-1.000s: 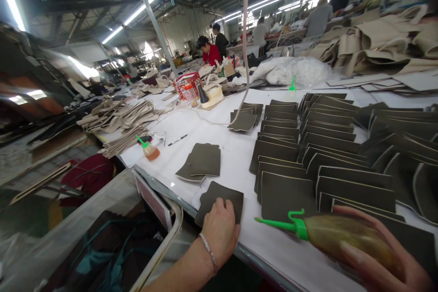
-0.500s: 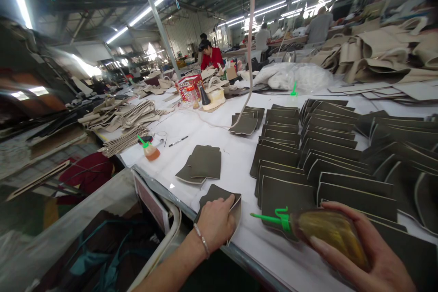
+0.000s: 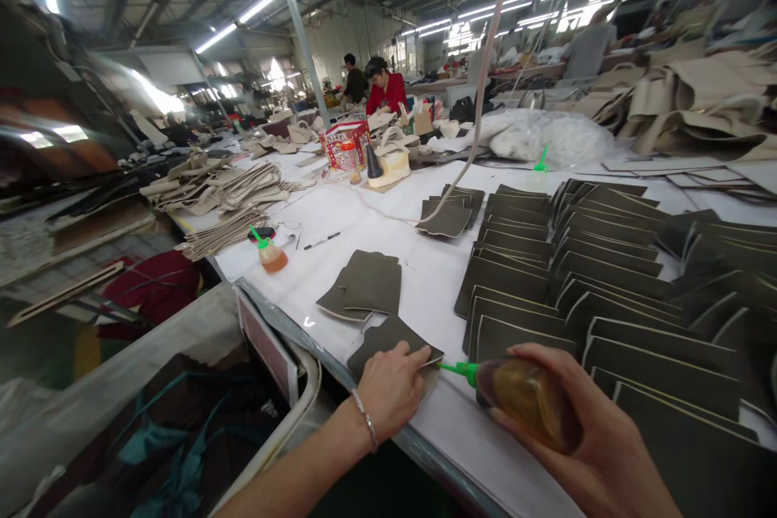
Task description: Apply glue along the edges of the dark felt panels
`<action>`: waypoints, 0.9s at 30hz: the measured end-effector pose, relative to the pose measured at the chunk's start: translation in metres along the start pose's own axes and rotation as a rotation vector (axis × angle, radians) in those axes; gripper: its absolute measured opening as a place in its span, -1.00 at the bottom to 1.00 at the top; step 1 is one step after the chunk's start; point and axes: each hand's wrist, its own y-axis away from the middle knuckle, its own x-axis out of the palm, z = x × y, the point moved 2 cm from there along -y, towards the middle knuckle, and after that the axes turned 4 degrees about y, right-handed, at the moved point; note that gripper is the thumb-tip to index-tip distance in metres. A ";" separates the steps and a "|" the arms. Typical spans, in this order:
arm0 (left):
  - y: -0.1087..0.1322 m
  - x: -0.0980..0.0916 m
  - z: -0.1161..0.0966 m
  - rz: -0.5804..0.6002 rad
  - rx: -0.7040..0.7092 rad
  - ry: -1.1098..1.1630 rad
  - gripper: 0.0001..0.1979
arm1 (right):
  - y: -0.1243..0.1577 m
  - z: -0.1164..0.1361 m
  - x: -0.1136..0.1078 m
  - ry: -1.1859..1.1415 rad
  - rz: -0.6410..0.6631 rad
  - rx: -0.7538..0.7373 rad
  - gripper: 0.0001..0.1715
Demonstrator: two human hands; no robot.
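With the right fingers wrapped round the bottle [image 3: 528, 401] and its nozzle [image 3: 460, 370] near the left index fingertip, work seems underway on the dark piece [image 3: 388, 337] beneath the left fingers, whose pinch I cannot tell, while rows of similar pieces [image 3: 510, 279] beyond the right fingers may be done or waiting.

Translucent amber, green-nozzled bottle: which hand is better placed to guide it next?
Likely the right hand: it grips the bottle, nozzle by the dark olive panel, which the left hand touches.
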 end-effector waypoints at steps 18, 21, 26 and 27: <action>-0.004 -0.002 0.006 -0.021 0.106 0.081 -0.56 | 0.006 0.012 0.010 0.088 0.011 -0.221 -0.50; -0.006 -0.003 0.006 0.013 0.099 0.087 -0.56 | 0.006 0.011 0.009 0.088 0.029 -0.207 -0.51; -0.008 -0.003 0.006 0.037 0.081 0.099 -0.55 | 0.004 0.006 0.010 0.085 -0.009 -0.158 -0.58; -0.008 -0.003 0.006 0.037 0.084 0.106 -0.55 | 0.005 0.005 0.010 0.090 -0.022 -0.153 -0.59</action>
